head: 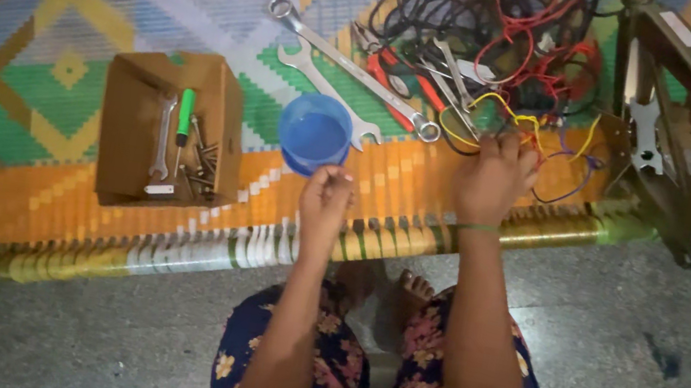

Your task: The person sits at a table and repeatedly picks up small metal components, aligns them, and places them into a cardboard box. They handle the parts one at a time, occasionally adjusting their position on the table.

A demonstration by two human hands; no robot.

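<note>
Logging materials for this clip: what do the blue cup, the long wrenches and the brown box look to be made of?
Blue cup: likely plastic, with a smooth, even, slightly translucent colour. Long wrenches: metal, with a bright silvery sheen. Brown box: seemingly cardboard, matte tan with folded flaps.

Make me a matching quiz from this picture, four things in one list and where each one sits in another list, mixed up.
Things:
1. screwdriver
2. blue cup
3. long spanner
4. right hand

Places:
A. on the mat between cup and wires
B. inside the cardboard box
C. at the tangle of wires
D. just beyond the left hand

Pairs: 1-B, 2-D, 3-A, 4-C
</note>
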